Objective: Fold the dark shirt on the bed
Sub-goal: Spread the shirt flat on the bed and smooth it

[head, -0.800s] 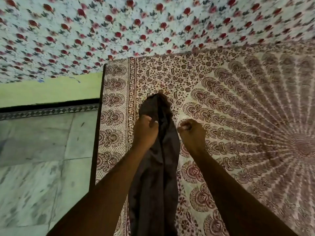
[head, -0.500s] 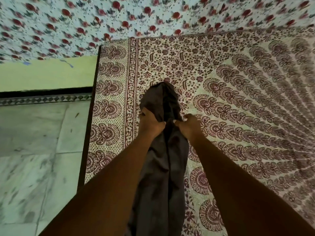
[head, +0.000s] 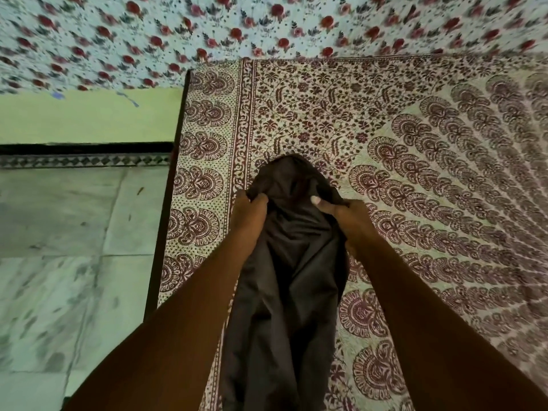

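Observation:
The dark shirt (head: 289, 280) lies bunched in a long narrow strip on the patterned bedspread (head: 430, 188), running from near my body toward the far end. My left hand (head: 248, 213) grips its left edge near the far end, fingers curled into the cloth. My right hand (head: 341, 216) grips the right edge at the same height, its thumb lying across the fabric. The far tip of the shirt rises in a rounded hump just beyond both hands. My forearms hide parts of the shirt's sides.
The bed's dark left edge (head: 166, 221) runs alongside a marble tile floor (head: 65, 262). A green wall (head: 83, 117) with a dark skirting lies beyond the floor. A floral cloth with red flowers (head: 267, 28) covers the far side.
My right hand moved from beside the shirt onto its right edge and took hold. Both hands now spread the far end apart, and the shirt looks wider there.

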`<state>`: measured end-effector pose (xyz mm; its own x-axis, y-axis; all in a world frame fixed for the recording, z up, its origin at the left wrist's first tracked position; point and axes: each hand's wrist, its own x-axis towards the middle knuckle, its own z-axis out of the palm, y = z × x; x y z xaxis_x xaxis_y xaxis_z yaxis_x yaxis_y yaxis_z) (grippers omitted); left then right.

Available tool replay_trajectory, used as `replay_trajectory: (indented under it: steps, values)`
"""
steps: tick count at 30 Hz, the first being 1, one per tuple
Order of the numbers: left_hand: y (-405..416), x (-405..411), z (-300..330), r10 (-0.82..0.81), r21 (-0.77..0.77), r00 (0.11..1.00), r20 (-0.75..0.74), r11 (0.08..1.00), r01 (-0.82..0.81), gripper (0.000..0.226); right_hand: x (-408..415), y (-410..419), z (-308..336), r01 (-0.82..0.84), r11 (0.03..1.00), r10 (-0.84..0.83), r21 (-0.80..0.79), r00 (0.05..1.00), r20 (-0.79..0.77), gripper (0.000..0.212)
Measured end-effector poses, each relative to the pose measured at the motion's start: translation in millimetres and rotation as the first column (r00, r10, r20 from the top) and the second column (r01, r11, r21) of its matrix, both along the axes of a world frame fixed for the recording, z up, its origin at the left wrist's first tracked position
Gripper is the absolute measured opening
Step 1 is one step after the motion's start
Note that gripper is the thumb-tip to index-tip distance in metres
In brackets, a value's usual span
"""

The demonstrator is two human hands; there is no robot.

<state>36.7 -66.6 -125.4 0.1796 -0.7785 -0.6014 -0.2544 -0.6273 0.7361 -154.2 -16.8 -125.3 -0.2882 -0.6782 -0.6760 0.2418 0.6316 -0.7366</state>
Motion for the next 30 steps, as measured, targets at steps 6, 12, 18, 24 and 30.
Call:
replay_trajectory:
  steps: [6,12,18,24,30]
  values:
    - [33,29,82,0.072,0.353,0.791,-0.608,0.916,0.188,0.040,-2,39,92,-0.066,0.981,0.100,-0.185,0.978,0.181,0.029]
    - [76,47,183,0.139,0.370,0.742,-0.655,0.916,0.156,0.035,9,103,231,-0.336,0.862,0.362,-0.380,0.932,-0.003,0.030]
    - [117,34,312,-0.144,-0.008,0.639,-0.755,0.978,0.211,0.021,0,173,380,-0.383,0.783,0.383,-0.490,0.918,-0.106,0.045]
    - [173,24,406,-0.368,-0.281,0.746,-0.555,0.927,0.248,0.032,-20,247,489,-0.510,0.694,0.352,-0.508,0.856,-0.379,0.044]
    - [208,7,463,-0.378,-0.199,0.748,-0.546,0.925,0.323,0.067,-60,300,546,-0.644,0.594,0.330,-0.482,0.742,-0.584,0.034]
